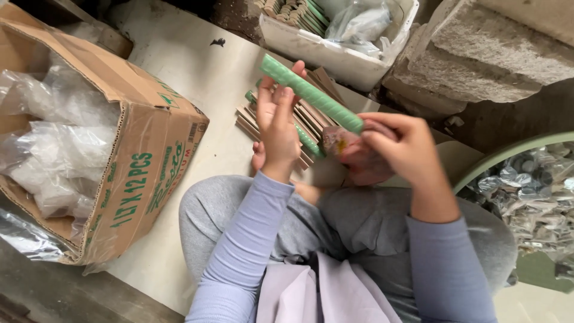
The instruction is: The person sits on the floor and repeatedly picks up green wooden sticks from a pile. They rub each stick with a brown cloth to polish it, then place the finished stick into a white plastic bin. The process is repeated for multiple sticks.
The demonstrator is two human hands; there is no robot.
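Observation:
A long green ribbed stick is held between both hands above my lap. My left hand is raised with fingers spread against the stick's upper part. My right hand grips the stick's lower end and also pinches a small pink wrapper. Under the hands lies a pile of brown and green sticks on the pale floor sheet. My knees in grey trousers are below.
An open cardboard box full of clear plastic bags stands at the left. A white foam tray with more sticks and bags sits at the top. Concrete blocks are top right; a green-rimmed basin of shiny wrappers is at the right.

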